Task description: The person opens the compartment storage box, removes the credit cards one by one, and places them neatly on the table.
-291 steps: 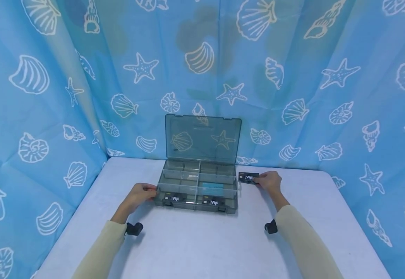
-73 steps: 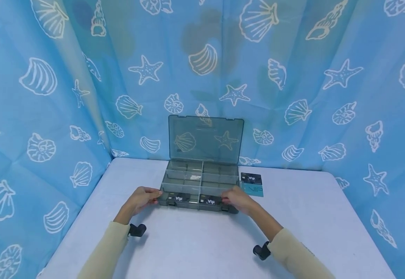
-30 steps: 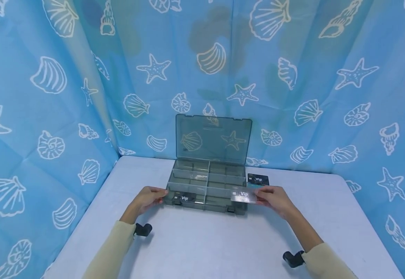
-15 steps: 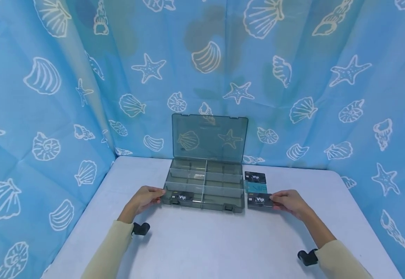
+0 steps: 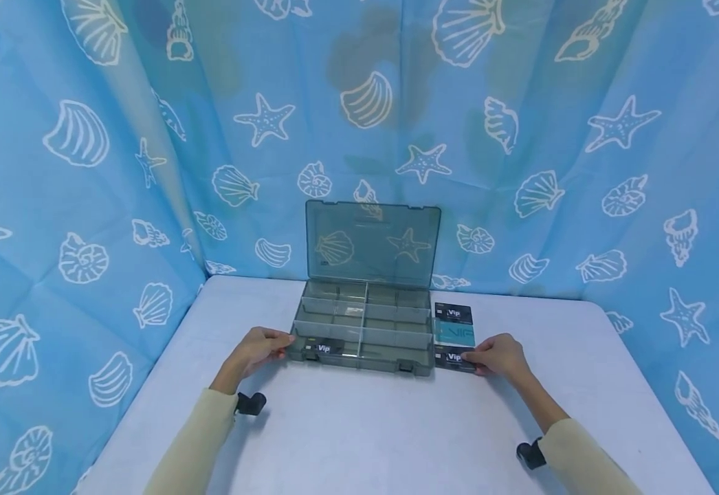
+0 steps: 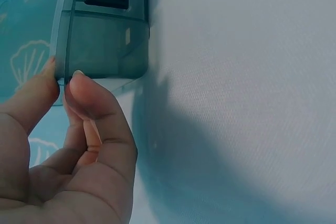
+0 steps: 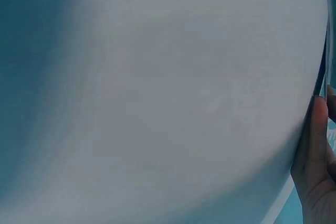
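Near edge first: on the bench (image 5: pixel 359 426), the right hand (image 5: pixel 500 356) pinches the front card (image 5: pixel 452 357), black and marked "Vip", by its right end between thumb and fingers; the card lies just beside the box's right wall. The left hand (image 5: pixel 260 346) pinches the box (image 5: pixel 366 365) near its front-left corner. Change: about two seconds ago the front card lay in the front-right compartment; now it is outside, squared up below the teal card (image 5: pixel 455 334); whether the two touch, cannot tell. Reading: with the far black card (image 5: pixel 453 313) beyond, three form a column; the inner card (image 5: pixel 324 347), in the front-left compartment, appears the only one left inside. Behind: lid (image 5: pixel 372 240) upright, then shell-print curtain (image 5: pixel 372 165).
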A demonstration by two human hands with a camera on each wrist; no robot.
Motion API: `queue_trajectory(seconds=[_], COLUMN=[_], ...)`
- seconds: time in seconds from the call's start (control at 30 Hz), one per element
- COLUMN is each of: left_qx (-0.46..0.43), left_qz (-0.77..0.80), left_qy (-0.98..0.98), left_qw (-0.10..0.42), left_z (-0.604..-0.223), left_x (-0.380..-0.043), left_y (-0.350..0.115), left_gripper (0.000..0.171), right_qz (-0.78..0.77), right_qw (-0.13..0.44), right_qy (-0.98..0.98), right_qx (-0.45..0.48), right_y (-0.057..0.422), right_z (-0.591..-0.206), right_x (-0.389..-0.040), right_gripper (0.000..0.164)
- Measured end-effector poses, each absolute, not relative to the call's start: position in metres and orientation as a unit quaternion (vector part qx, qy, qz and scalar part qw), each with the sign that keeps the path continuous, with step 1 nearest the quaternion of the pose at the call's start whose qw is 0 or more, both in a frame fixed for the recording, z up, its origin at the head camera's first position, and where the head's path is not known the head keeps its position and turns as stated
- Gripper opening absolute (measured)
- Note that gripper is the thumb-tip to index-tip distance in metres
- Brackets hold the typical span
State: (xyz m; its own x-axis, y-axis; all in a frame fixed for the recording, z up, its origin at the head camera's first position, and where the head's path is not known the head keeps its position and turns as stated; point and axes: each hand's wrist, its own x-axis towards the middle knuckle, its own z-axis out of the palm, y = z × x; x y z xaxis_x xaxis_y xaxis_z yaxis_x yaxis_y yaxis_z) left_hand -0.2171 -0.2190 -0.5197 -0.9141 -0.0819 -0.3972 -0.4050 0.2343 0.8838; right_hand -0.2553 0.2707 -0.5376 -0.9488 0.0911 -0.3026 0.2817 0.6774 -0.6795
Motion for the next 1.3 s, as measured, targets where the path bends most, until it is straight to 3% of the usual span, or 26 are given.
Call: queue_trajectory(seconds=[0.67, 1.07, 1.3], left_qx=[-0.181, -0.183, -0.177], left_qz=[0.601, 0.601, 0.606], left_qy=[0.766, 0.766, 0.763], left_qw=[0.134, 0.141, 0.139], left_z=[-0.519, -0.519, -0.521], left_x=[-0.217, -0.217, -0.217], left_y=[-0.217, -0.219, -0.220], left_gripper=[0.038, 0.039, 0.039], right_qz=[-0.353, -0.271, -0.340], right_qw=[0.123, 0.117, 0.077], right_qy=[0.921, 0.953, 0.937], right_qx=[0.109, 0.065, 0.026], right_y=[0.268, 0.261, 0.242], right_z=[-0.533, -0.523, -0.505], right_x=[-0.266, -0.264, -0.269], right_gripper=[0.031, 0.031, 0.030])
